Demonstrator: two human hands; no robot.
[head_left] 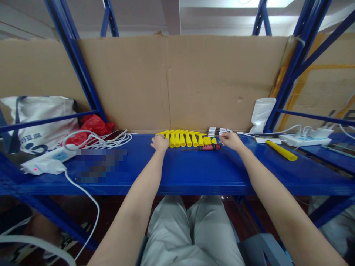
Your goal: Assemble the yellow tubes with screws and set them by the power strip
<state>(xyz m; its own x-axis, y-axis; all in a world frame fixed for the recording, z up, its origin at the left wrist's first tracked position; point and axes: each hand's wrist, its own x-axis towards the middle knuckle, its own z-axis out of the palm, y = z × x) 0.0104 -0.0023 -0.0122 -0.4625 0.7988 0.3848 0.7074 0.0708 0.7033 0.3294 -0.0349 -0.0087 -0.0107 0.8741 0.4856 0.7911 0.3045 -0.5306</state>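
Yellow tubes (182,140): behind-left of screwdriver (210,147). Left hand (160,142): curled at their left end, grip indeterminable. Right hand (230,140): pinched just right of screwdriver, contents indeterminable. Shelf surface (205,170): extends from screwdriver to front edge (205,190).

- Bright yellow on my feed, right across the row of tubes (187,139)!
- Beside them I pick up a red-and-black screwdriver handle (210,147).
- Now stripes: the small stacked pieces (217,132) show me white and black bands.
- Over right, another plain yellow, the lone tube (282,150).
- Under it all I'm getting deep blue from the shelf (208,170), plain tan from the cardboard (208,81) behind.
- Far left, I see a white bag (48,122) with dark blue lettering, and vivid red plastic (95,125).
- Pale grey trousers (194,229) below!
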